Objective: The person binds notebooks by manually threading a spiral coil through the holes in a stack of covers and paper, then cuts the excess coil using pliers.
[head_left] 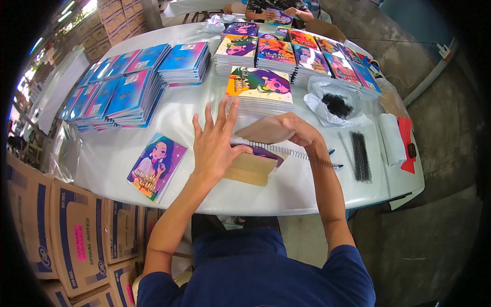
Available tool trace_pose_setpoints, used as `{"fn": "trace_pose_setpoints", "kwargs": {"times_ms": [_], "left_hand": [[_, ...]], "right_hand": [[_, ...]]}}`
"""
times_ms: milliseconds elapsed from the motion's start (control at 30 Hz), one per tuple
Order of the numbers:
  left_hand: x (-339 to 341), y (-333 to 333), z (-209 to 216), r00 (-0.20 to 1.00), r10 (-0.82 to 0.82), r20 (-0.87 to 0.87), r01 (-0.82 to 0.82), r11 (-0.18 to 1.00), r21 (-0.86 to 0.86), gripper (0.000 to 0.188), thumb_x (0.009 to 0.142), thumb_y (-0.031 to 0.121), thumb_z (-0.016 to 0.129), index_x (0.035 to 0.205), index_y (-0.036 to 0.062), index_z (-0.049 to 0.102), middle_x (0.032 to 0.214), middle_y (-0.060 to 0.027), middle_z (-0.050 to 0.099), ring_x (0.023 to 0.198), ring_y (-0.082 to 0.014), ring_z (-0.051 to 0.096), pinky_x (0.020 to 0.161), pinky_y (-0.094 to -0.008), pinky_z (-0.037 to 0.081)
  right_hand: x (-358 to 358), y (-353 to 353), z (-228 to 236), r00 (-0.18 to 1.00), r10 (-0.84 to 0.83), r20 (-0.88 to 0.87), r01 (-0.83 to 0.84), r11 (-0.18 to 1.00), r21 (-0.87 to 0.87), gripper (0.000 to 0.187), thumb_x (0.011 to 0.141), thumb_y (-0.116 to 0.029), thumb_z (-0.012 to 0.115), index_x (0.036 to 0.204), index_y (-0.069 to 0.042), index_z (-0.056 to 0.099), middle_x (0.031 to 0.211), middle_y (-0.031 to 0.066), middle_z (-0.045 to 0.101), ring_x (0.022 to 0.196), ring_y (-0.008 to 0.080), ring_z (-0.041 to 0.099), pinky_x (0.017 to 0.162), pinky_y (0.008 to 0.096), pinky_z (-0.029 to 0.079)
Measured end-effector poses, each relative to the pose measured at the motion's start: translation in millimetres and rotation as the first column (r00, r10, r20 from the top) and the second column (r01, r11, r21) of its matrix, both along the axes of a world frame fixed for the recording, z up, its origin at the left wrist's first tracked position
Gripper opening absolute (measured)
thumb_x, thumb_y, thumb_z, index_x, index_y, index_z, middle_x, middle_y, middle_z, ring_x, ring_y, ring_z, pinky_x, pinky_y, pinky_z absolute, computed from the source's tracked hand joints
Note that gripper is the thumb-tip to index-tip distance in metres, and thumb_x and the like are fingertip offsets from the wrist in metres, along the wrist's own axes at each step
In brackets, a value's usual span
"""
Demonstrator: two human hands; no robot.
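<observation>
A spiral notebook lies in front of me, partly covered by my hands, with a tan board (pixel 249 169) toward me and a bit of purple cover beside it. A long spiral coil (pixel 286 149) runs along its bound edge and trails rightward past my right wrist. My left hand (pixel 216 139) has its fingers spread, its thumb resting by the notebook's edge. My right hand (pixel 300 130) pinches a brown, blurred sheet or board (pixel 263 130) lifted above the coil. Just beyond stands a stack of notebooks (pixel 259 92) with illustrated covers. A single purple illustrated notebook (pixel 157 167) lies to the left.
Blue-and-pink notebook stacks (pixel 128 94) fill the table's left; more illustrated stacks (pixel 276 53) stand at the back. Rightward are a wrapper of black scraps (pixel 337 106), black coils (pixel 360 156) and a white roll (pixel 392 139). Cartons (pixel 79 230) stand lower left. Another person's hands (pixel 280 14) hold a notebook opposite.
</observation>
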State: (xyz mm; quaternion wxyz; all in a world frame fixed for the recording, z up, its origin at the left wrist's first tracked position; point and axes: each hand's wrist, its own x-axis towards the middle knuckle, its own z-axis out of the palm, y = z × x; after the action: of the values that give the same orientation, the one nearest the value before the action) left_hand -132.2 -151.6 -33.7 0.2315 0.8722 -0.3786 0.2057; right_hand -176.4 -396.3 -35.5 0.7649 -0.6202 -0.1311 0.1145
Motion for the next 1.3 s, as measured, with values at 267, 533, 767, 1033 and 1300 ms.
{"fn": "trace_pose_setpoints", "kwargs": {"times_ms": [267,533,767,1033,1300], "left_hand": [[4,8,-8,0.997,0.057,-0.05,-0.059,0.997,-0.04,0.119,0.056,0.041,0.086,0.153,0.021,0.019,0.152,-0.0117,0.033,0.137,-0.0427,0.033,0.099,-0.0632,0.037],[1,10,-7,0.982,-0.052,-0.18,0.01,0.974,-0.227,0.119,0.054,0.024,0.09,0.152,0.0197,0.022,0.158,-0.0113,0.021,0.143,-0.044,0.019,0.11,-0.0497,0.035],[13,24,-28,0.937,-0.199,-0.288,0.014,0.844,-0.537,0.124,0.058,0.014,0.09,0.154,0.0199,0.012,0.158,-0.0155,0.016,0.142,-0.0424,0.025,0.11,-0.0451,0.036],[17,29,-45,0.668,-0.44,-0.6,-0.176,0.69,-0.702,0.113,0.069,0.008,0.085,0.155,0.0198,0.011,0.15,-0.0163,0.038,0.138,-0.0285,0.036,0.097,-0.0326,0.046],[15,27,-53,0.677,-0.472,-0.564,-0.135,0.674,-0.726,0.102,0.074,0.005,0.08,0.154,0.0177,0.019,0.151,-0.0142,0.038,0.137,-0.0273,0.039,0.095,-0.0323,0.046]], "right_hand": [[6,11,12,1.0,-0.014,0.027,0.021,0.954,-0.3,0.06,0.088,-0.05,0.062,0.119,0.002,0.065,0.109,0.0133,0.068,0.099,0.02,0.062,0.087,0.0311,0.048],[17,15,2,0.997,0.034,0.074,0.018,0.798,-0.603,0.058,0.089,-0.048,0.062,0.118,0.002,0.065,0.108,0.0143,0.069,0.096,0.0211,0.063,0.086,0.0336,0.049],[22,20,8,0.999,0.003,0.045,0.021,0.855,-0.518,0.059,0.088,-0.05,0.062,0.115,0.002,0.067,0.109,0.0138,0.069,0.097,0.0207,0.063,0.086,0.0337,0.05],[32,27,1,0.995,0.024,0.099,0.054,0.698,-0.714,0.058,0.088,-0.049,0.063,0.115,0.002,0.067,0.108,0.0121,0.069,0.097,0.0198,0.062,0.083,0.0337,0.05],[26,16,7,0.994,0.028,0.103,0.036,0.818,-0.574,0.058,0.09,-0.05,0.061,0.115,0.002,0.067,0.11,0.0123,0.067,0.093,0.0179,0.062,0.083,0.0301,0.049]]}}
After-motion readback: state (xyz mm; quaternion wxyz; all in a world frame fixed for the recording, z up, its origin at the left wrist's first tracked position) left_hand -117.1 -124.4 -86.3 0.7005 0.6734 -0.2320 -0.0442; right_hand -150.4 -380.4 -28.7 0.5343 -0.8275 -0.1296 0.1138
